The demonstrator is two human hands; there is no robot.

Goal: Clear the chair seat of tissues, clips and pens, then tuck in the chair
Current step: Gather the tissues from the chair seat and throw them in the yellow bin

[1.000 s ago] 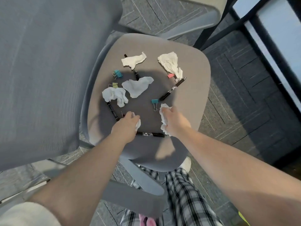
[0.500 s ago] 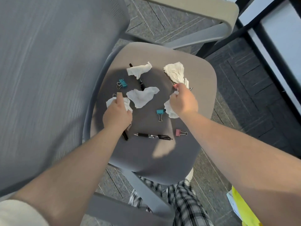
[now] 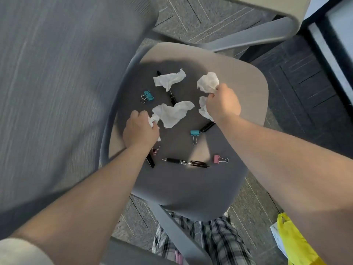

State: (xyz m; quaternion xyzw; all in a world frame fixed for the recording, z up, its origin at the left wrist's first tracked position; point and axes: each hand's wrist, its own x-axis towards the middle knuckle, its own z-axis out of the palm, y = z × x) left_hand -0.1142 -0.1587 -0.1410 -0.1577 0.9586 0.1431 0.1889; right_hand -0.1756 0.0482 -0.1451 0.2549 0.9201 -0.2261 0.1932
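The grey chair seat point(image 3: 244, 77) holds white tissues, pens and binder clips. My left hand point(image 3: 140, 131) is shut on crumpled tissues at the seat's left, touching a flat tissue point(image 3: 172, 113) in the middle. My right hand point(image 3: 222, 104) grips tissues, one bunch point(image 3: 208, 82) sticking out above the fingers and one below. Another tissue point(image 3: 169, 79) lies at the back over a black pen point(image 3: 172, 95). A second black pen point(image 3: 186, 162) lies near the front, and a third point(image 3: 207, 127) shows under my right wrist. Teal clips point(image 3: 148, 96) point(image 3: 194, 133) and a pink clip point(image 3: 219, 159) lie loose.
The chair's grey backrest point(image 3: 63, 92) fills the left side. An armrest point(image 3: 267, 14) curves over the back right, another armrest bar point(image 3: 177, 232) crosses below the seat. A desk edge point(image 3: 336, 41) stands at the right. A yellow bag point(image 3: 294, 243) lies on the carpet.
My right hand moved up the seat and gathered the far right tissue along with the one it held. My left hand closed on the left tissue and shifted toward the middle one.
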